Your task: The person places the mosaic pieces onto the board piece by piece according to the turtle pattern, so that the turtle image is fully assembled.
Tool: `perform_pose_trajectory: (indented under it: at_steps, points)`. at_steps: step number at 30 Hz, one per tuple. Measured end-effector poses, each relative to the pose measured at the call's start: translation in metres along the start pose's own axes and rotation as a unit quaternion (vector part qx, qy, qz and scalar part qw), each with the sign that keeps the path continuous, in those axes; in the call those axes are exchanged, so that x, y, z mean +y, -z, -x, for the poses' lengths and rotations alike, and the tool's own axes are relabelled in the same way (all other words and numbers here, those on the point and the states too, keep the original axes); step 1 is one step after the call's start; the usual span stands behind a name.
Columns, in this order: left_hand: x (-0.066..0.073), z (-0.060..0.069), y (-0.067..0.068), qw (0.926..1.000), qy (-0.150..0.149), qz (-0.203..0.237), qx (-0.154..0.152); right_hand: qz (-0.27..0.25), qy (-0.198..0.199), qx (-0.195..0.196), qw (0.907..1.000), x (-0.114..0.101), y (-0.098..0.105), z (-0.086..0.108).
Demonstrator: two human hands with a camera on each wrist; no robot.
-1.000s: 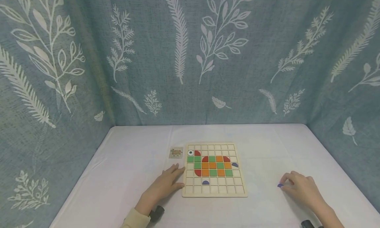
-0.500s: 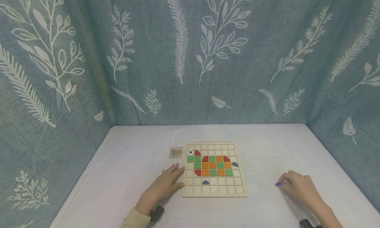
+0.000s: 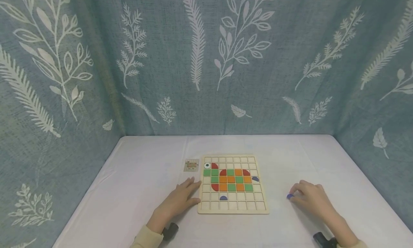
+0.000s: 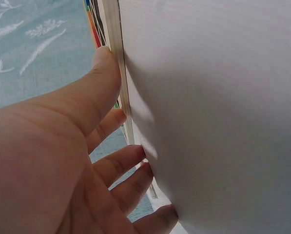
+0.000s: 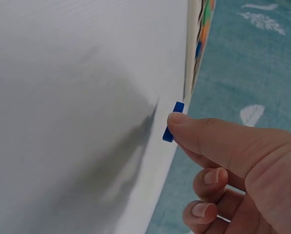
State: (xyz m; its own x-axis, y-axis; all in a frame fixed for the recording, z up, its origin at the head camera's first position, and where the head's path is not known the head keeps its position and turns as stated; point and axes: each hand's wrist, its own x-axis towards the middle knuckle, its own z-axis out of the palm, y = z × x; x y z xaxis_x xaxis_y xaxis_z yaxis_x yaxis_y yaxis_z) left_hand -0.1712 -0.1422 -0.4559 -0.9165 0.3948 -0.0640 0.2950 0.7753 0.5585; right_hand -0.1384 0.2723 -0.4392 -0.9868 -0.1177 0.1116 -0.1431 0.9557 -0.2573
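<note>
A square wooden grid board (image 3: 233, 209) lies on the white table, with green, orange and red tiles forming a patch in its cells. One blue half-round tile (image 3: 223, 198) sits in a lower cell, another blue half-round tile (image 3: 255, 179) at the right side. My left hand (image 3: 177, 203) rests at the board's left edge, thumb and fingers touching its side with fingers fairly straight. To the right of the board, my right hand (image 3: 311, 199) pinches a small blue tile (image 5: 173, 122) between thumb and forefinger; its other fingers curl loosely.
Left of the board's top corner lies a small picture card (image 3: 191, 165) with a grid pattern. A blue-green curtain (image 3: 206, 108) with white leaf prints surrounds the table (image 3: 145, 158) at the back and sides. Dark camera mounts show at both wrists.
My right hand has moved left toward the board, carrying the blue tile. The left hand and the board have stayed in place.
</note>
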Motion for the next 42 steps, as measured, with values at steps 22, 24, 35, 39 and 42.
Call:
perform_pose_trajectory:
  at_steps: [22,24,35,39,42]
  points:
    - [0.000,0.000,-0.002,1.0000,0.003,-0.004,0.004,-0.038,0.067,0.004,0.9970,-0.051,-0.014,-0.031]
    - [0.000,0.000,-0.003,1.0000,0.004,-0.005,0.004,-0.041,0.073,0.003,0.9965,-0.054,-0.017,-0.033]
    - [-0.001,0.000,-0.002,1.0000,0.004,0.001,0.001,-0.050,0.104,-0.003,0.9933,-0.075,-0.027,-0.042]
    - [0.001,0.001,-0.001,1.0000,0.004,0.001,0.001,-0.051,0.120,-0.005,0.9914,-0.082,-0.029,-0.045]
    - [0.001,0.001,0.000,1.0000,0.004,0.002,0.002,-0.058,0.127,-0.007,0.9901,-0.087,-0.030,-0.046]
